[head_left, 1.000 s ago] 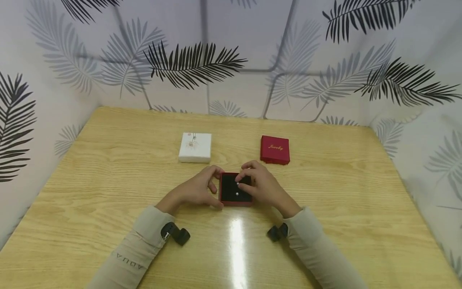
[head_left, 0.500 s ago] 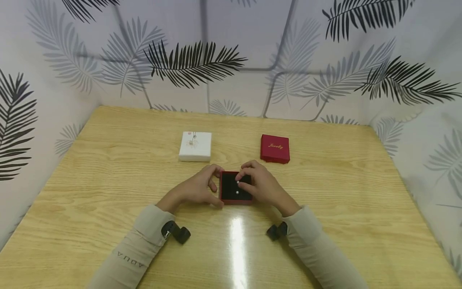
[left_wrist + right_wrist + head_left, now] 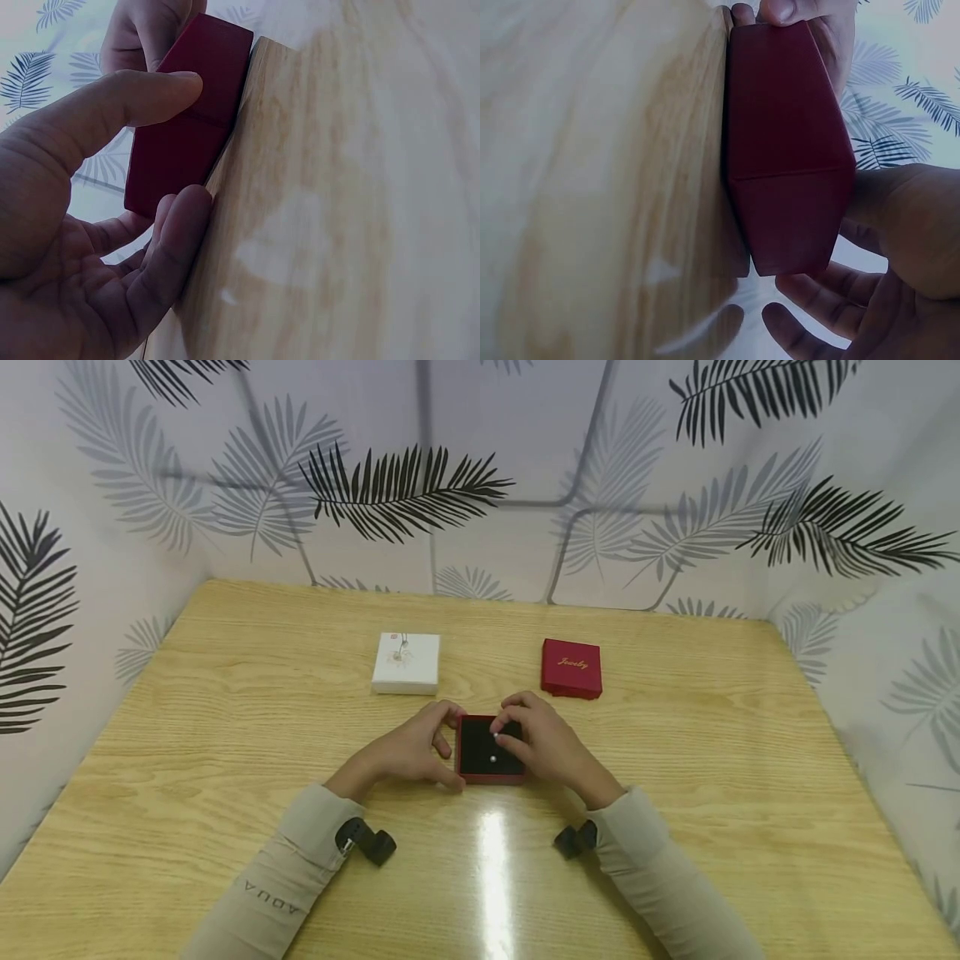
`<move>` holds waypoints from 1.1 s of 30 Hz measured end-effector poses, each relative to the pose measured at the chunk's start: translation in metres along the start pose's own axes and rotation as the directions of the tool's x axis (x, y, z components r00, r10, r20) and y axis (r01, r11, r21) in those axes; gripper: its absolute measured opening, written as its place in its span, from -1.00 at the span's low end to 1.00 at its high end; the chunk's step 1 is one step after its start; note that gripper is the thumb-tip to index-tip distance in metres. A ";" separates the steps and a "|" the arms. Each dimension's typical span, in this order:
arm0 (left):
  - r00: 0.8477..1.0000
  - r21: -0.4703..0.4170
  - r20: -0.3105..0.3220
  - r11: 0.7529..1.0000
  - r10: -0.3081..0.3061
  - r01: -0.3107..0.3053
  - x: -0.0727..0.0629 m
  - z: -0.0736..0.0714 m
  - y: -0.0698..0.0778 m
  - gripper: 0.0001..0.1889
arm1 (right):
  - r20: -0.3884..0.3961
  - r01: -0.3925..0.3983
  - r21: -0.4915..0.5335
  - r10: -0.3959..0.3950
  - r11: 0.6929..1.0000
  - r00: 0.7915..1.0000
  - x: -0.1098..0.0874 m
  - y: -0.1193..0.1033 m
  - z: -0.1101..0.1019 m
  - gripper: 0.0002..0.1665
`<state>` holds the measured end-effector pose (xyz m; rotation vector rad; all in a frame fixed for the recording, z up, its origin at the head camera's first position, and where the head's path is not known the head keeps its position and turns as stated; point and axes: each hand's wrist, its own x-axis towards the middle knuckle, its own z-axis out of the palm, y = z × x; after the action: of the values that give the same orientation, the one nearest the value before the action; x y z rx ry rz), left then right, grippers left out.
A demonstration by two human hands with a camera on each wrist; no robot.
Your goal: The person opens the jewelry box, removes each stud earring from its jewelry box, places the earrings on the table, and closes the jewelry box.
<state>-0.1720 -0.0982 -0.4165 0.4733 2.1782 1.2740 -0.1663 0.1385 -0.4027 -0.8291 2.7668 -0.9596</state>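
Note:
A small red jewellery box (image 3: 491,779) lies open on the table, with a black insert (image 3: 472,747) inside. My left hand (image 3: 411,748) grips it from the left, thumb on the front wall and a finger at the far corner. One pearl stud earring (image 3: 492,759) sits on the insert. Just beyond it, thumb and index finger of my right hand (image 3: 551,747) pinch a second pearl stud earring (image 3: 496,735); its lower end is hidden. Both wrist views show only the box's outer walls: the left thumb presses the red wall (image 3: 176,161), and the right hand is beside the box (image 3: 787,112).
Behind the left hand stands a white box (image 3: 406,662) with a flower print. A red lid (image 3: 572,669) lettered "Jewelry" lies behind the right hand. The wooden table (image 3: 750,760) meets a leaf-patterned cloth (image 3: 480,547) at its far edge.
The pinched pearl has shifted very slightly away from the other one, along with the right fingertips. The left hand and the box hold still.

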 end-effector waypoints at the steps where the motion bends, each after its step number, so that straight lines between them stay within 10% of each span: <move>1: 1.000 0.000 -0.001 1.000 0.000 0.000 0.000 0.000 0.000 -0.08 | 0.000 0.000 -0.001 0.000 1.000 1.000 0.000 0.000 0.000 -0.91; 33: 1.000 -0.019 0.001 1.000 -0.002 0.002 -0.001 0.001 0.003 -0.12 | -0.062 -0.087 0.108 0.094 0.990 0.994 -0.005 0.012 -0.031 -0.89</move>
<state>-0.1709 -0.0971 -0.4141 0.4641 2.1637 1.2916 -0.1752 0.1657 -0.3854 -0.6615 2.7542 -1.1252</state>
